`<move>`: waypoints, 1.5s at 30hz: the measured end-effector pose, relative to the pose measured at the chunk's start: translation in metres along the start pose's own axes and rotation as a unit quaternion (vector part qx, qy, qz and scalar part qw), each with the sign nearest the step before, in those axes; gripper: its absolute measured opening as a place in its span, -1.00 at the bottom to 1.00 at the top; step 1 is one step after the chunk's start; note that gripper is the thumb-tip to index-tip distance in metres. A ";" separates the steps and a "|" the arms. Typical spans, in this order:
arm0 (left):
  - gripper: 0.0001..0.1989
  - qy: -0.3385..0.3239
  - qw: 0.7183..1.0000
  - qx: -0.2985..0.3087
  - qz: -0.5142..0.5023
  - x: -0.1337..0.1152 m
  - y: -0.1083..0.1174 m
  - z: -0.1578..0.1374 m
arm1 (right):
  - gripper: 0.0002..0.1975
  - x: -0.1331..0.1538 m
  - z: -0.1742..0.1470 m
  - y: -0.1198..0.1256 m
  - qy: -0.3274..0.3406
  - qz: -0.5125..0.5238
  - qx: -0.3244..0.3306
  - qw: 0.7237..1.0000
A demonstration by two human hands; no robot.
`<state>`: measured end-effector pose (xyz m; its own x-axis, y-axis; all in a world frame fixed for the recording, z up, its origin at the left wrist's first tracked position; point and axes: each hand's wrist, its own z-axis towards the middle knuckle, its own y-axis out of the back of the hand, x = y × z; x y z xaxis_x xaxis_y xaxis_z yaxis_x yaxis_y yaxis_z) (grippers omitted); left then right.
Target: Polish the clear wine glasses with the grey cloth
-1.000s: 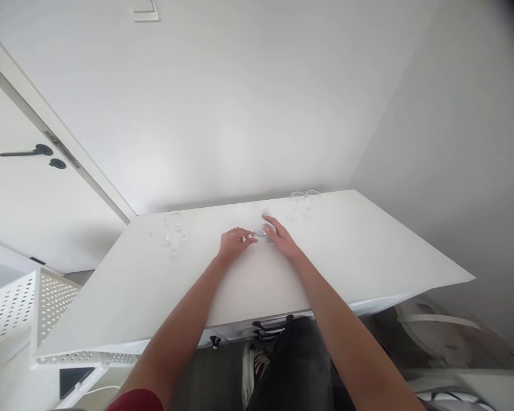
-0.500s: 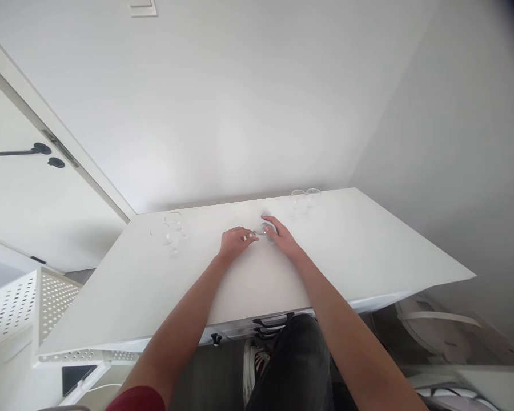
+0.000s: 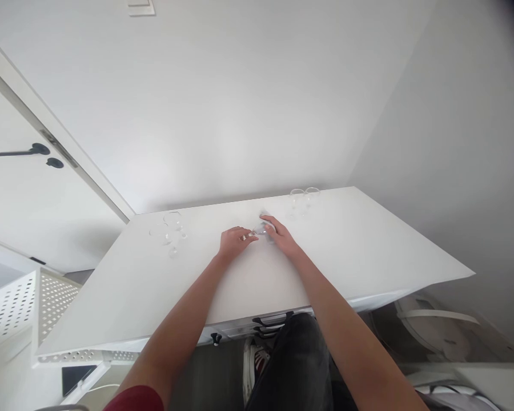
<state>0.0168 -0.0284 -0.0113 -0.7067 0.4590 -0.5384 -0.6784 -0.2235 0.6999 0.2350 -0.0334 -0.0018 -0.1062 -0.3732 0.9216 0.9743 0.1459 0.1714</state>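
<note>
Between my hands a clear wine glass lies on its side, just over the white tabletop. My left hand pinches its stem end, the foot mostly hidden by the fingers. Around the bowl curl the thumb and fingers of my right hand, covering the rim. A faint grey patch shows beyond the right fingertips; whether it is a shadow or a cloth I cannot tell.
Two clear stemmed glasses stand near the back edge, right of my hands. More clear glasses stand at the left. Behind the table rises a white wall; a door with a black handle is at left.
The view has shifted very slightly. Both hands keep the same grip on the wine glass, with no clear movement otherwise.
</note>
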 end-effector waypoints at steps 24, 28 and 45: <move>-0.73 0.014 1.000 -0.015 -0.024 0.000 -0.002 0.000 | -0.53 0.008 0.002 0.000 -0.034 0.114 -0.044 0.992; -0.73 0.008 0.999 -0.024 -0.022 0.002 -0.003 0.000 | -0.53 0.006 0.001 0.001 -0.032 0.084 -0.060 0.994; -0.72 0.067 0.977 -0.047 -0.198 -0.007 0.007 0.000 | -0.45 -0.013 0.011 0.010 -0.035 0.241 -0.214 0.946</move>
<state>0.0171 -0.0327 -0.0031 -0.4001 0.4101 -0.8196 -0.9152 -0.1325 0.3805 0.2439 -0.0174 -0.0081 0.3729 -0.2935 0.8802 0.9024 -0.1058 -0.4176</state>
